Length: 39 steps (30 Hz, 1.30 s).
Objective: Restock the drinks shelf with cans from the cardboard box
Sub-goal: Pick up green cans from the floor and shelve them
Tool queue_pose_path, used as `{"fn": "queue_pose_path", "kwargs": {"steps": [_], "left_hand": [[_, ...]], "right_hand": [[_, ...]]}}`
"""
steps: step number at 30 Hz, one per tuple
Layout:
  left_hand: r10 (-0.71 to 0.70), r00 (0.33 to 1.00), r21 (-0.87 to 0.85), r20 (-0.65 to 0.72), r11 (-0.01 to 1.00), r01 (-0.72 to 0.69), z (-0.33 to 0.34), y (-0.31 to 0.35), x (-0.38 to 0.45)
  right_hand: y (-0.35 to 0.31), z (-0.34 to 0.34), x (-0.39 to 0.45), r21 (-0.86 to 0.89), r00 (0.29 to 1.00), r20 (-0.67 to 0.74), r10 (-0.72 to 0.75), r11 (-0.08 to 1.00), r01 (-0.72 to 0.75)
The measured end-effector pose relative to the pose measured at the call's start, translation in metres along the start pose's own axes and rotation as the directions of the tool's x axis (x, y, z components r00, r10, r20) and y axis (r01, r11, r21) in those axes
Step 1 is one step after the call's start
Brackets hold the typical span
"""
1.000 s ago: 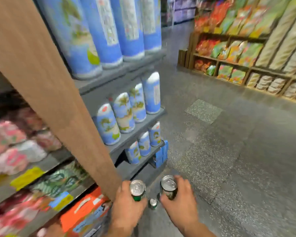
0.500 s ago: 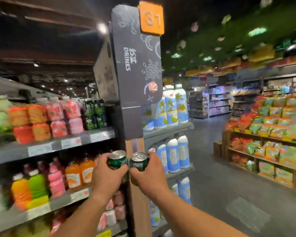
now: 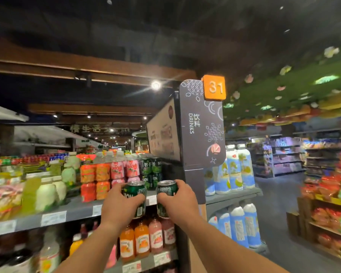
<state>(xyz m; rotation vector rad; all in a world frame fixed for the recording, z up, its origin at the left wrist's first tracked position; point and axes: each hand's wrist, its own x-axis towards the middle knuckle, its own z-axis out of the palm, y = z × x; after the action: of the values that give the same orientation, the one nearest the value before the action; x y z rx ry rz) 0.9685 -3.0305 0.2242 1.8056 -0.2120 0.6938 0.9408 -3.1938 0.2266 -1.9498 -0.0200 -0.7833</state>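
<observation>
Both hands have risen to the upper shelf (image 3: 73, 211) edge, each grip clamped round a green can: left hand (image 3: 119, 205) on the left can (image 3: 135, 196), right hand (image 3: 180, 201) on the right can (image 3: 165, 194), held just apart. Blurred bottles (image 3: 98, 180) crowd the shelf leftward; dark stacked cans (image 3: 151, 171) stand behind. Rightward stands the DRINKS sign (image 3: 202, 127), then open aisle floor (image 3: 280, 196); the forearms are cut off below.

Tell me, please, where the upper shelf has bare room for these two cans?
Bare shelf shows along the front edge, before the orange cans and right of the pale bottles. Behind that the rows are packed.
</observation>
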Motion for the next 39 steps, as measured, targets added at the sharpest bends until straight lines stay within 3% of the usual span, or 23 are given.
{"fn": "queue_pose_path", "kwargs": {"steps": [13, 30, 39], "left_hand": [[-0.056, 0.998, -0.001, 0.027, 0.998, 0.057, -0.003, -0.042, 0.054], [-0.128, 0.989, 0.135, -0.074, 0.981, 0.137, 0.118, -0.083, 0.176], [-0.228, 0.973, 0.264, -0.041, 0.936, 0.231, 0.173, -0.117, 0.234]], "right_hand": [[0.009, 0.048, 0.036, 0.01, 1.0, -0.014, 0.02, 1.0, -0.02], [0.091, 0.089, 0.204, -0.064, 0.999, 0.033, -0.006, 0.998, 0.008], [0.12, 0.124, 0.257, -0.036, 0.989, 0.075, 0.127, 0.992, -0.124]]}}
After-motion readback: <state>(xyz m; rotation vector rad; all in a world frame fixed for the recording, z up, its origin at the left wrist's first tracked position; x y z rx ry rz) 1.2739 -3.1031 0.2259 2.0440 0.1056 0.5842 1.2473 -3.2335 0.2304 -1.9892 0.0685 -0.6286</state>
